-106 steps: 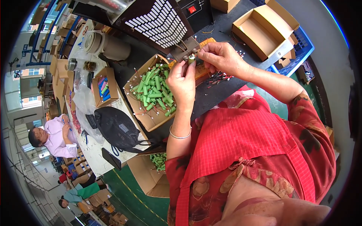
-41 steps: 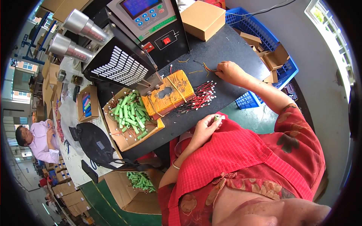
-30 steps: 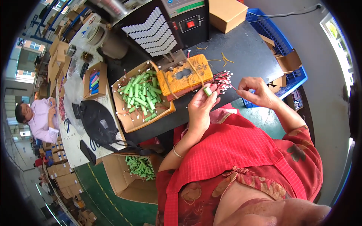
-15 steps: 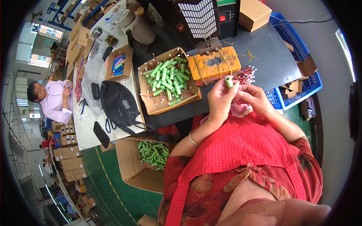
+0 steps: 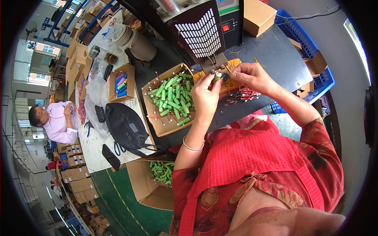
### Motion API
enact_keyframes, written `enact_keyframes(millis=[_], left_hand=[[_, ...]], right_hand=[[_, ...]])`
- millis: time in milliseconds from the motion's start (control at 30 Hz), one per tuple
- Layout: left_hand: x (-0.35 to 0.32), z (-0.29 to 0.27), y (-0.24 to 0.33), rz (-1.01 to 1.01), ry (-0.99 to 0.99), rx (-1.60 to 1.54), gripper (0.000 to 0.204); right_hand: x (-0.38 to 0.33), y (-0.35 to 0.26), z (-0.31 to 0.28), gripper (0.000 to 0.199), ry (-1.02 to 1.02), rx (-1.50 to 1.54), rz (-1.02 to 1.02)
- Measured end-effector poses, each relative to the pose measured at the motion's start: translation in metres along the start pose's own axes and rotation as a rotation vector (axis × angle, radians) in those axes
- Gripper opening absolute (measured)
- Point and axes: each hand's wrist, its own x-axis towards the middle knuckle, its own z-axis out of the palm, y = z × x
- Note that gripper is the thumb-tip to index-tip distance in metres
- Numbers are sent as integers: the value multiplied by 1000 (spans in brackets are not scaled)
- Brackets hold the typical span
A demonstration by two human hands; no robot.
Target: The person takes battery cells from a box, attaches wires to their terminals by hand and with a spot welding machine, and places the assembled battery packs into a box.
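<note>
My left hand [image 5: 206, 94] grips a green battery cell [image 5: 217, 77], its pale end tilted up, just under the two metal tips [image 5: 212, 59] of a spot welder [image 5: 202, 33]. To its right, my right hand [image 5: 256, 80] is closed in a pinch near the cell; whatever its fingertips hold is too small to make out. Both hands are over a yellow-orange block [image 5: 234, 64] below the welder, partly hiding it. Beside the block lies a heap of red and black wire leads [image 5: 245, 95] with white connectors. Left of my hands stands a cardboard box [image 5: 164, 129] of green cells with leads.
A black mesh bag [image 5: 126, 124], a phone [image 5: 111, 157] and a small box of coloured cells [image 5: 126, 95] lie to the left. Below stands a carton [image 5: 142, 185] of green cells. Blue crates [image 5: 327, 78] flank the right edge. A person in pink [image 5: 59, 122] sits far left.
Both hands have moved forward from near my apron to the welder. The left carried the green cell under the tips; the right has drawn apart from it.
</note>
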Motion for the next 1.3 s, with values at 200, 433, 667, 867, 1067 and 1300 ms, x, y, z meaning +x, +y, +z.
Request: enact_keyframes(millis=[200,433,667,867,1067,1300], left_hand=[[5,1,1,-13,-16,23,20],[4,2,-2,-14,-16,33,18],[6,2,-1,19,-22,86,18],[10,0,-5,257,12,207,23],[2,-16,8,-390,-245,-469,21],[1,-14,7,-368,-116,-758,14]], right_hand=[[7,0,-3,20,-32,46,41],[11,5,-4,20,-62,52,61],[15,4,-4,20,-57,36,55],[7,-2,-16,29,-178,39,15],[-12,1,-24,19,-187,-218,-324],[-6,3,4,17,-31,40,-207]])
